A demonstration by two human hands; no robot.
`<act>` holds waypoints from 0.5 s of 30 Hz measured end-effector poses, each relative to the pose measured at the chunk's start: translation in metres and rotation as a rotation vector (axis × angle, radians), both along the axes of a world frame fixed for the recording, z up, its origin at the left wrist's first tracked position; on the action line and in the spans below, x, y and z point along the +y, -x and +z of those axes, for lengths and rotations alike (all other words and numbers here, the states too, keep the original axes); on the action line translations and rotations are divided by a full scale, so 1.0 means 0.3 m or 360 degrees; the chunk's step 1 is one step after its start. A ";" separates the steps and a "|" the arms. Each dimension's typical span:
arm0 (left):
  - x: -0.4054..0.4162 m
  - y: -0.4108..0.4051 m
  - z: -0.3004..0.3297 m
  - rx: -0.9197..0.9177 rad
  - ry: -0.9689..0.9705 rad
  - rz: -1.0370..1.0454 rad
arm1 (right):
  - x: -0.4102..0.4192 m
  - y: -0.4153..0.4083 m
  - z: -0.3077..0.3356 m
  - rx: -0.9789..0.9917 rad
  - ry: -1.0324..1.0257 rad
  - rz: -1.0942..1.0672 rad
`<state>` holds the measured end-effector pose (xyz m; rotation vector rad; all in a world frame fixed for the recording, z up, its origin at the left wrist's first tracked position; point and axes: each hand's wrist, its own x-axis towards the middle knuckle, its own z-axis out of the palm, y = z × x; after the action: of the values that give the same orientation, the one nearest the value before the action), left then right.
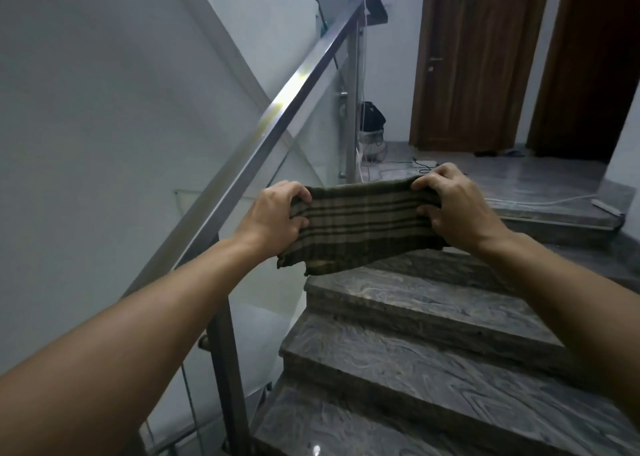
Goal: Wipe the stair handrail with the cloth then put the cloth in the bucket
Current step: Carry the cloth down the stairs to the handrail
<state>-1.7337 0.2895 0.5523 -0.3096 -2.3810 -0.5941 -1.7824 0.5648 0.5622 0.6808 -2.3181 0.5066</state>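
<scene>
A dark green and tan plaid cloth (360, 229) is stretched flat in the air between my two hands, above the upper stair steps. My left hand (277, 213) grips its left end and my right hand (453, 201) grips its right end. The steel handrail (277, 118) runs diagonally from lower left up to the top middle, just left of my left hand and apart from the cloth. No bucket can be picked out with certainty.
Grey marble steps (433, 345) rise ahead to a landing (519, 178) with white cables on the floor. Steel posts (351, 109) and glass panels stand under the rail. A dark object on a white base (372, 126) sits beyond the post. Two brown doors (474, 61) stand behind.
</scene>
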 end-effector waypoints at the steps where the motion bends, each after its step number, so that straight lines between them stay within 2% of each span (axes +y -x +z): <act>1: -0.017 0.037 0.026 0.0008 0.0002 0.0010 | -0.016 0.044 0.027 0.0008 0.0004 0.0008; 11: -0.191 0.465 0.341 0.0088 0.0064 0.0114 | -0.213 0.499 0.327 0.0030 0.0090 0.0055; 15: -0.216 0.611 0.476 0.0108 0.0039 0.0151 | -0.258 0.653 0.466 -0.0023 0.0283 0.0084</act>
<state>-1.9169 0.2246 0.6951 -0.2222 -2.3248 -0.5032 -1.9782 0.4873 0.7020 0.6549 -2.2400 0.7342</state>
